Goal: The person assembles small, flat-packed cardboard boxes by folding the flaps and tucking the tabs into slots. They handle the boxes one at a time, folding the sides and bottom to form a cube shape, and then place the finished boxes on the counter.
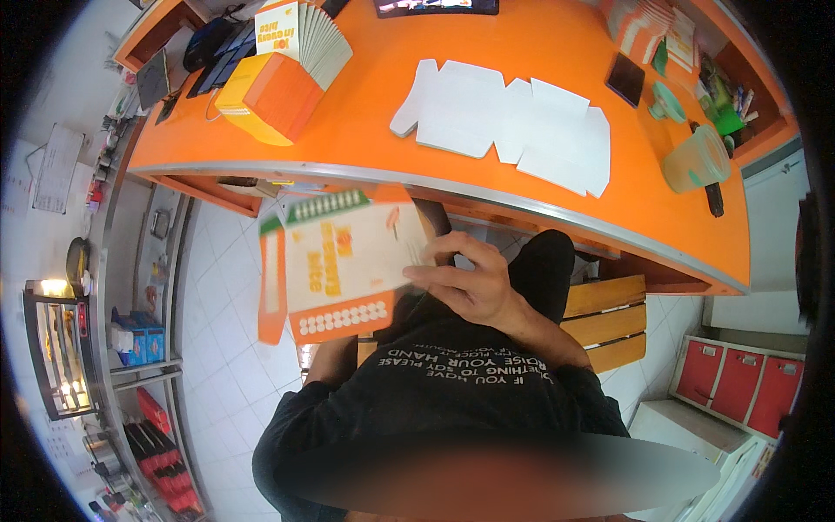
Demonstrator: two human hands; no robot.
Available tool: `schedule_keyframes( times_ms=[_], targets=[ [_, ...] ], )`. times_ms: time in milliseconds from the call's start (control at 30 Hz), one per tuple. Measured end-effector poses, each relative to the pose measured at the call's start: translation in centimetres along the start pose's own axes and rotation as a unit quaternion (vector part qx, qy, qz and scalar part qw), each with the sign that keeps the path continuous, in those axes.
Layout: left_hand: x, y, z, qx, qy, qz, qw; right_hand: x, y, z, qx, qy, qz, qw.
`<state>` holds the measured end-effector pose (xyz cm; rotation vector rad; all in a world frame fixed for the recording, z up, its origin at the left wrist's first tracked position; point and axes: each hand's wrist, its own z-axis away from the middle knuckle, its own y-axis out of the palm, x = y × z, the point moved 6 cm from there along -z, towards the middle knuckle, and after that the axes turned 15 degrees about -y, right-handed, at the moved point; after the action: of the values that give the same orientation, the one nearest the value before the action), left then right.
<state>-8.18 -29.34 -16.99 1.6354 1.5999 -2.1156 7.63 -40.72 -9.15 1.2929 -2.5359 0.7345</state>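
A printed food carton (348, 261), white with orange and green side flaps, is up in front of my chest, below the table's front edge. It looks mostly unfolded, with some flaps angled. My right hand (470, 280) grips its right edge, fingers bent around it. My left forearm rises behind the carton, which hides my left hand. Beyond it on the orange table (365, 113) lies a stack of flat, white-side-up carton blanks (504, 122). To their left, folded yellow and orange cartons (274, 96) stand beside a fanned row of white printed cartons (317, 43).
On the table's right are a dark phone (625, 78), a green-tinted plastic tub (698, 161) and a small green dish (667, 102). A screen (435, 7) stands at the back. A slatted wooden seat (604, 322) is below right; shelving (143, 304) lines the left.
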Motion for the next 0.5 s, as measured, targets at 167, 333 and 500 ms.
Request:
schedule_keyframes(
  times_ms=[167, 333, 500],
  targets=[
    [-0.9, -3.5, 1.1, -0.279, 0.030, 0.381, 0.881, 0.3, -0.2, 0.5, 0.014, 0.055, 0.107, 0.993],
    [-0.9, -3.4, 0.6, -0.244, 0.082, 0.537, 0.804, -0.8, 0.9, 2.0, -0.106, 0.139, -0.059, 0.983],
    [-1.4, -2.6, 1.0, -0.192, 0.078, 0.415, 0.886, 1.1, -1.5, -0.2, -0.044, 0.016, 0.166, 0.985]
  ],
)
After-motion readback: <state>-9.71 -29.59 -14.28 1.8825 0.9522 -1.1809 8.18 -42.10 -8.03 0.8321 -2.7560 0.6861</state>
